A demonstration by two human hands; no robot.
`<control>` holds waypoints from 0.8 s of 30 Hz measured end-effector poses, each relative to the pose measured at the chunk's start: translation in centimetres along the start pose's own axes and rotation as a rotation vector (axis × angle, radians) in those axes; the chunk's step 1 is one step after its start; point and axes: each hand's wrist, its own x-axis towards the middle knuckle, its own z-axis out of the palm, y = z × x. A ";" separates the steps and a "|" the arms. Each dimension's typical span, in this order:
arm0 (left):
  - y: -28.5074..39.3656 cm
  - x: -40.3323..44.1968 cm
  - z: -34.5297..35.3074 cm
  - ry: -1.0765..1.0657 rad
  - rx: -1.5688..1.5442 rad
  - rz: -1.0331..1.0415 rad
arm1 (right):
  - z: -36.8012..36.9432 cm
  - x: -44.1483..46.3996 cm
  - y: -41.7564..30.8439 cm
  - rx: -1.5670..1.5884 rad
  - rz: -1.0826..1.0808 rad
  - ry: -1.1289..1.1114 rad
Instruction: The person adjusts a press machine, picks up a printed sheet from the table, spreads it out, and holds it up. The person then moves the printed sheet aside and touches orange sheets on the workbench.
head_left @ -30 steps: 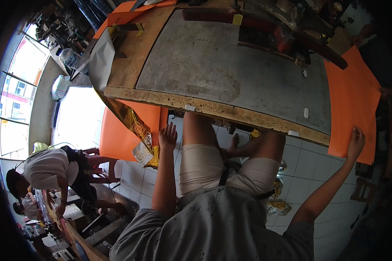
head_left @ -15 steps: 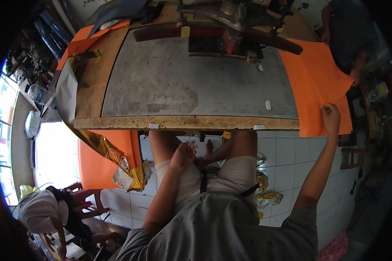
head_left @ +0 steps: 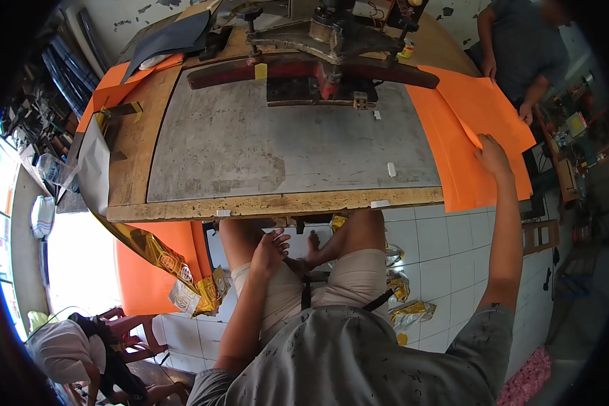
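Observation:
My right hand (head_left: pixel 494 157) pinches the edge of an orange sheet (head_left: pixel 453 169) at the right end of the table. That sheet's near part is lifted and folded over, and a co-worker's hands are at its far right side. Above my lap, just in front of the table edge, my left hand (head_left: pixel 269 252) is raised with its fingers apart and nothing in it. Between the hands lies the grey table plate (head_left: pixel 250 149), under a dark and red metal press (head_left: pixel 318 68).
A co-worker (head_left: pixel 524 47) stands at the back right. Another person (head_left: pixel 68 348) bends over at the lower left. Gold foil (head_left: pixel 159 254) hangs off the table's left corner beside more orange sheets (head_left: pixel 139 271). Gold scraps (head_left: pixel 413 312) lie on the tiled floor.
The view has turned and shifted. My right hand has moved up and inward with the sheet's edge, which now folds over. My left hand stays near my lap. The co-worker shows more fully.

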 end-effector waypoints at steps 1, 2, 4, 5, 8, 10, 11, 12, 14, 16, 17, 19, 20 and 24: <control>0.0 -0.1 -0.1 0.001 0.001 0.000 | 0.4 0.2 0.5 -0.044 -0.043 0.043; 0.1 -0.1 -0.1 0.000 0.003 0.000 | 1.3 0.5 1.2 -0.088 -0.084 0.087; 0.1 0.0 -0.2 -0.013 0.015 0.010 | 0.7 0.0 1.6 -0.075 -0.068 0.199; 0.0 -0.2 -0.4 -0.021 0.025 0.018 | 0.2 -0.6 1.9 -0.016 -0.011 0.264; -0.1 -1.7 0.9 -0.012 0.145 0.064 | -2.1 -3.0 2.8 0.149 0.140 0.466; 0.8 -3.7 2.7 -0.048 0.315 0.041 | -3.4 -4.8 3.9 0.263 0.153 0.581; 1.3 -4.8 3.6 -0.091 0.428 -0.002 | -3.9 -5.9 4.8 0.323 0.119 0.624; 1.9 -6.0 4.5 -0.136 0.543 -0.045 | -4.3 -7.0 5.3 0.383 0.085 0.668; 2.9 -7.4 7.6 -0.379 0.648 -0.073 | -5.2 -9.8 4.4 0.465 0.038 0.741; 3.9 -8.9 12.3 -0.581 0.701 -0.109 | -6.3 -13.5 0.9 0.517 0.050 0.780; 4.1 -9.7 15.2 -0.661 0.702 -0.135 | -5.8 -15.3 -0.1 0.518 0.086 0.795; 3.4 -10.3 20.0 -0.835 0.696 -0.026 | -4.8 -18.8 -2.0 0.516 0.162 0.838; 3.0 -10.7 22.5 -0.903 0.667 0.050 | -4.6 -20.7 -3.7 0.514 0.115 0.843; 0.4 -11.4 30.8 -0.937 0.506 0.095 | -3.5 -27.3 -10.7 0.553 -0.131 0.898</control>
